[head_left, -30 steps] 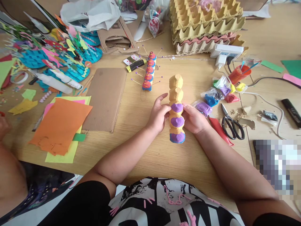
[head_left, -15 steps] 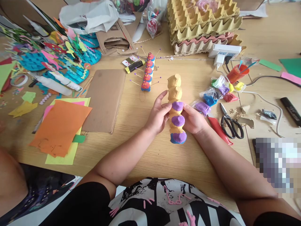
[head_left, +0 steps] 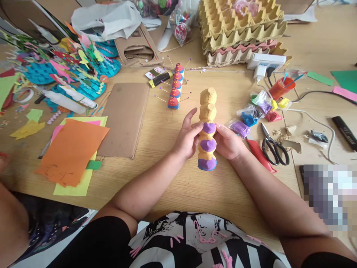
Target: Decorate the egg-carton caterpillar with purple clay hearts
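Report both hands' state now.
Left hand: holding one side of the bumpy yellow carton strip with purple patches.
Right hand: holding the same strip's opposite side.

A wide, light brown wooden table (head_left: 158, 130) with thin grain lines fills most of the view. On the right, a thin dark line (head_left: 295, 160) cuts across the wood, like two tops side by side. At the back stands a tall stack of yellow, pink and grey bumpy egg trays (head_left: 242, 31). A white plastic power strip (head_left: 267, 58) sits just beside it. Soft light makes the wood shine a little. Low on the left, a pale patch (head_left: 55, 250) may be floor.
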Available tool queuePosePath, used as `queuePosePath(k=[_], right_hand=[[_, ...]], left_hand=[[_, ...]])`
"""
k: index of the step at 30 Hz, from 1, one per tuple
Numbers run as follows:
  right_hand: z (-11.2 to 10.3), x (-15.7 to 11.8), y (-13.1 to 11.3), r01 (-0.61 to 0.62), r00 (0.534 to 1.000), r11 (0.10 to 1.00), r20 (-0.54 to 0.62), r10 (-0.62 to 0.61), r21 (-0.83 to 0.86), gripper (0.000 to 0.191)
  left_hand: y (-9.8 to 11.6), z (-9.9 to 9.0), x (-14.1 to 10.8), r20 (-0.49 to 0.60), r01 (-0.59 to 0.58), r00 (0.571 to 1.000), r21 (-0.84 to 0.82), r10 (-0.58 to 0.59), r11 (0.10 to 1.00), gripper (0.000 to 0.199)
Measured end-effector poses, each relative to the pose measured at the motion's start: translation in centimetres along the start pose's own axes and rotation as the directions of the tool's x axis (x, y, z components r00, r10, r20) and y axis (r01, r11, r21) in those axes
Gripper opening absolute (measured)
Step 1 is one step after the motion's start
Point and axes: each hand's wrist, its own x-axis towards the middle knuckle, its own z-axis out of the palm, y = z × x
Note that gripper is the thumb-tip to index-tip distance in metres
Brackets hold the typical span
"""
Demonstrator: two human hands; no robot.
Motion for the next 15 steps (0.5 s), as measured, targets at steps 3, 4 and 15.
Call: queuePosePath(k=[3, 4, 15], right_hand=[[0.20, -0.35, -0.08, -0.014, 1.000, 1.000, 0.006, 0.014, 0.012, 0.032], [0.20, -0.47, -0.11, -0.022, 1.000, 1.000, 0.007, 0.022, 0.019, 0.031], [-0.09, -0.48, -0.54, 0.072, 0.996, 0.997, 0.046, -0.072, 0.002, 0.038]], left_hand=[[0.21, -0.09, 0.02, 0.044, 0.011, 0.999, -0.038, -0.010, 0.999, 0.065], [0.32, -0.08, 0.01, 0.058, 0.011, 0.998, -0.043, -0.008, 0.999, 0.062], [0.21, 0.15, 0.23, 0.025, 0.103, 0.994, -0.047, -0.102, 0.994, 0.038]])
